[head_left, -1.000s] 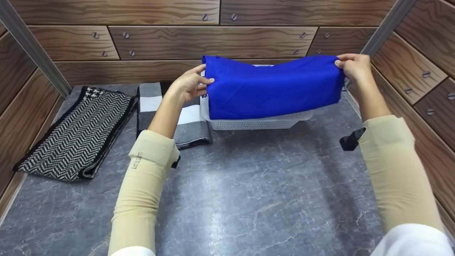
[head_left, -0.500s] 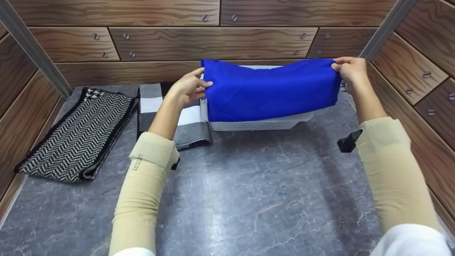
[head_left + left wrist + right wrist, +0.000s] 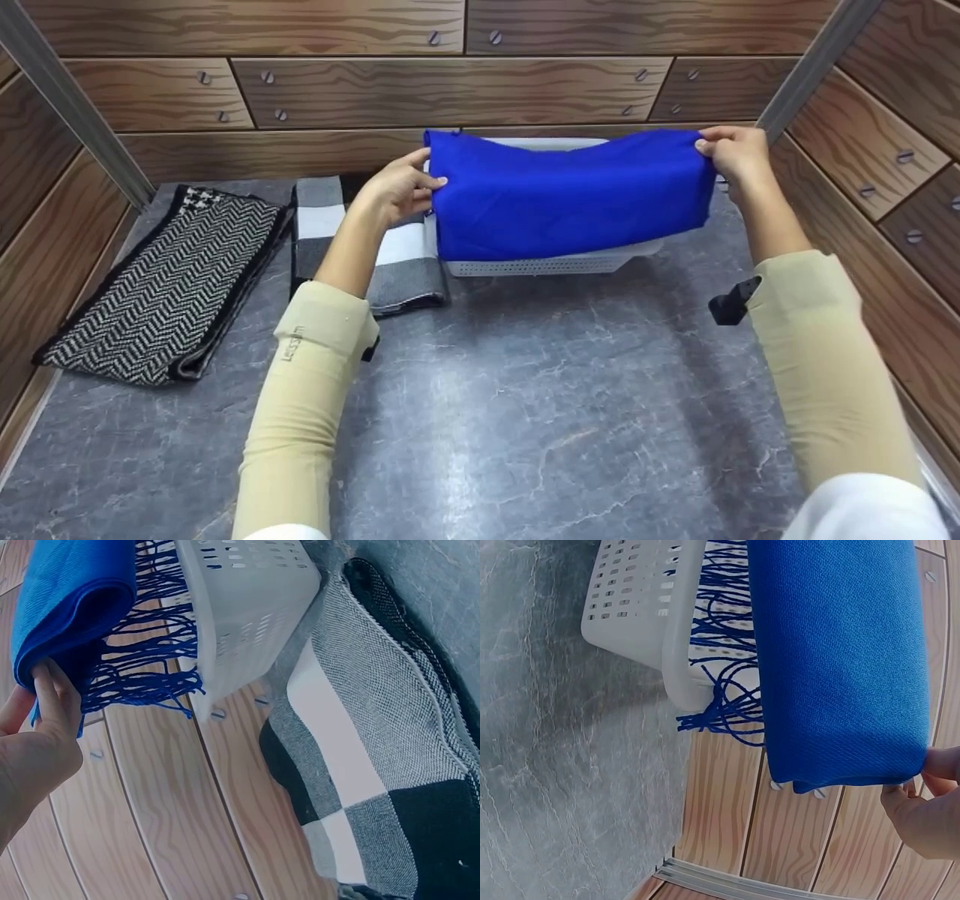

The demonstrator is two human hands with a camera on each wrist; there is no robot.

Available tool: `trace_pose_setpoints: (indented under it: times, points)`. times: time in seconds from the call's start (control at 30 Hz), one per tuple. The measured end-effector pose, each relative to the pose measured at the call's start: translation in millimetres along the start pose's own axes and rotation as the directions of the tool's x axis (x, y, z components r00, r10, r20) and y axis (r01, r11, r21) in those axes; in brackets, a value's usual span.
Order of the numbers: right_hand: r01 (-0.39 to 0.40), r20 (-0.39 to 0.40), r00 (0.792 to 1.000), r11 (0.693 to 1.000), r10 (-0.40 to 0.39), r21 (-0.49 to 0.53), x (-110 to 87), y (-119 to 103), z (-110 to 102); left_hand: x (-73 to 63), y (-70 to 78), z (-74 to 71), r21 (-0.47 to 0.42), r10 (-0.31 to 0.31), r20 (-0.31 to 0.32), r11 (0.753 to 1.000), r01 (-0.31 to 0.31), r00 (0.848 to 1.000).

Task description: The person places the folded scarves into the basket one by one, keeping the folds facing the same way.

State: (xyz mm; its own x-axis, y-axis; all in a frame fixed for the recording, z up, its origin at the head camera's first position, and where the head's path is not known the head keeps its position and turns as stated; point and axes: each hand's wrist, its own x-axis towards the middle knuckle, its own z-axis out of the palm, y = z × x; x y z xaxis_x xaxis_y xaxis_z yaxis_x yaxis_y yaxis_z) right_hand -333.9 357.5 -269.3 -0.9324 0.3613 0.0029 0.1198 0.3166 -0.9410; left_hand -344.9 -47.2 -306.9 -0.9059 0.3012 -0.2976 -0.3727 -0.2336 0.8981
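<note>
A folded blue scarf [image 3: 570,199] with a fringe along one edge is stretched between both hands, above a white perforated plastic basket [image 3: 540,266]. My left hand [image 3: 397,187] pinches its left end, thumb in front and fingers behind or in the fold. At the other end, my right hand [image 3: 739,154] pinches the upper right corner. Seen from the right wrist, blue fringe strands [image 3: 727,701] hang at the basket's rim [image 3: 676,652]. The scarf hides most of the basket's inside in the head view.
A folded black-and-white herringbone scarf [image 3: 165,289] lies at the left of the grey marbled table [image 3: 540,420]. Between it and the basket lies a grey, white and black checked scarf [image 3: 409,274], partly behind the left arm. Wood-patterned walls [image 3: 450,90] enclose the back and sides.
Both hands have lowered the blue scarf slightly toward the basket. The right hand has also come a little to the left. More of the basket's back rim shows.
</note>
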Motion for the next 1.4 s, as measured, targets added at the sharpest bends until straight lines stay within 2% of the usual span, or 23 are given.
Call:
trace_pose_setpoints:
  times: [0.33, 0.6, 0.97, 1.2, 1.4]
  points:
    - [0.001, 0.0, 1.0, 0.997, -0.001, -0.082, 2.8, 8.3, 5.1, 7.6, -6.1, -4.5, 0.035, -0.004, 0.002, 0.999, 0.004, 1.0]
    - [0.002, 0.0, 1.0, 0.997, -0.002, -0.083, 4.9, 12.4, 9.1, 10.4, -8.6, -7.1, 0.037, -0.001, -0.004, 0.999, 0.001, 1.0]
    - [-0.036, 0.001, 0.999, 0.995, 0.036, -0.091, 7.0, 21.7, 14.3, 19.3, -18.2, -10.1, 0.028, -0.028, -0.017, 0.999, 0.029, 0.999]
    - [-0.027, -0.042, 0.999, 0.992, 0.022, -0.119, 12.1, 29.1, 22.3, 26.1, -23.4, -13.2, 0.037, -0.043, -0.054, 0.998, 0.045, 0.998]
    - [-0.032, -0.048, 0.998, 0.992, 0.026, -0.122, 14.3, 36.1, 27.8, 31.2, -29.1, -17.2, 0.019, -0.077, -0.053, 0.997, 0.078, 0.996]
